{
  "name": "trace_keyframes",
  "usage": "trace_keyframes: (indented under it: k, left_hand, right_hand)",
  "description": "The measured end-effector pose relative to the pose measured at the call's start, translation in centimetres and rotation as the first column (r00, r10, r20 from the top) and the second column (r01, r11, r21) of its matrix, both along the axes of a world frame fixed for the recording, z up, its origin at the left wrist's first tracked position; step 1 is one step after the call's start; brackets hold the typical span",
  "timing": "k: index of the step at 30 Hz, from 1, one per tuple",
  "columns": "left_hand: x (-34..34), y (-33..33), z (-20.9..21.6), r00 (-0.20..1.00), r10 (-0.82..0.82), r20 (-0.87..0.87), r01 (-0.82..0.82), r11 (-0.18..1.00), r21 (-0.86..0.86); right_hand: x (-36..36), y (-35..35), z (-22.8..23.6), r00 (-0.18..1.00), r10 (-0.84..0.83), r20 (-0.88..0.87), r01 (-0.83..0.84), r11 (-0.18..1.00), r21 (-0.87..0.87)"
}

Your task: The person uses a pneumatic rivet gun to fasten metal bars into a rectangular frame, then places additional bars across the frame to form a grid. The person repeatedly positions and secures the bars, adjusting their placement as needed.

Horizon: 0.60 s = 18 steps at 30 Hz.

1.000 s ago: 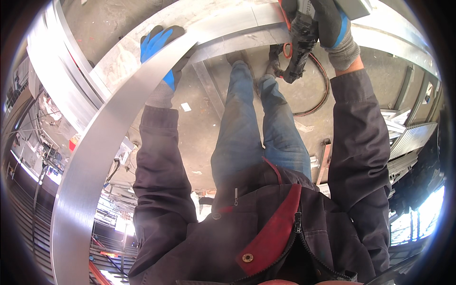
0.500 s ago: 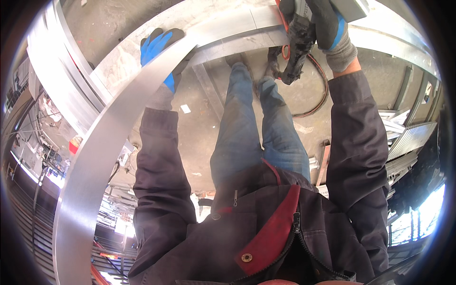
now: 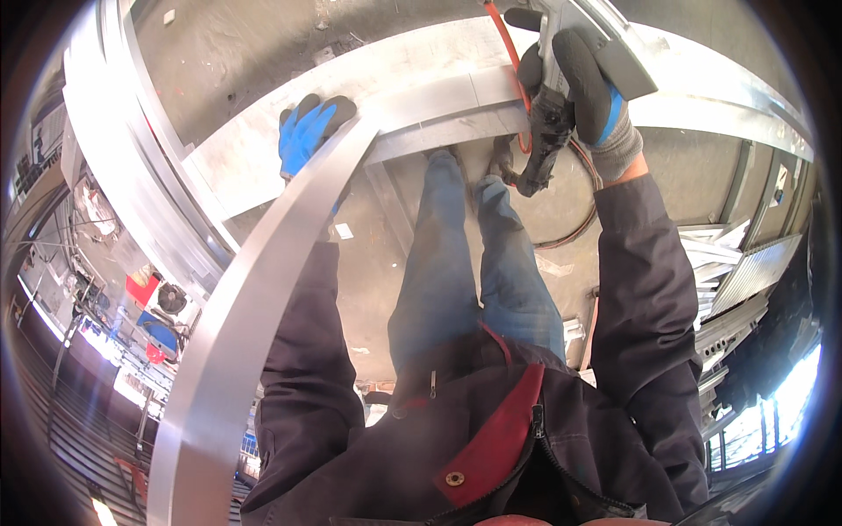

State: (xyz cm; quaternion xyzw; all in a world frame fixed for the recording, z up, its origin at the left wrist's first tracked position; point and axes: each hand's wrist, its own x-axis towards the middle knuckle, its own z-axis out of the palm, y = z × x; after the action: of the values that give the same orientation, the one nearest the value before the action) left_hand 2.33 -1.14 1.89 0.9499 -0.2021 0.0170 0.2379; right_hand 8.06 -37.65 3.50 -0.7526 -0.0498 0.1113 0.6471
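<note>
My left hand (image 3: 311,136), in a blue and dark glove, is at the far end of a long silver metal bar (image 3: 254,294). The bar crosses over and hides its wrist and thumb. Its fingers curl beside the bar, seemingly gripping it. There the bar meets a crosswise metal profile (image 3: 447,96). In my gloved right hand (image 3: 589,92) is a hose-fed hand tool (image 3: 551,110). It has a grey body and a black-wrapped end, and hangs over the crosswise profile. My fingers wrap its grip; its far end is partly cut off. An orange hose (image 3: 506,44) runs from it.
A pale flat board (image 3: 230,171) lies under the profiles. Long silver profiles (image 3: 118,158) stand at the left. Dark hose (image 3: 586,210) curves over the floor near my feet. Stacked metal lengths (image 3: 732,289) lie at the right. A red item (image 3: 142,287) is at the left.
The view has shifted, so hands, bar and feet appear lower. My right hand and the tool are slightly farther left, showing more of the grey body. My left hand stays at the bar.
</note>
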Motion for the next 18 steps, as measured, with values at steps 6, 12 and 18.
trace_keyframes:
  k: [6,12,18]
  left_hand:
    - [0.6,-1.5,6.9,0.810,0.238,-0.536,-0.427,0.866,-0.260]
    - [0.0,-1.4,15.2,0.855,0.272,-0.441,-0.514,0.552,-0.657]
    - [-1.9,-3.3,20.3,0.917,0.299,-0.264,-0.370,0.389,-0.843]
  right_hand:
    - [-0.7,-0.4,-0.6,0.997,-0.032,-0.073,0.015,0.974,-0.228]
    - [-0.7,-0.4,-0.9,0.986,-0.046,-0.162,0.029,0.994,-0.103]
    - [-0.3,0.0,0.2,0.973,-0.046,-0.226,0.027,0.996,-0.085]
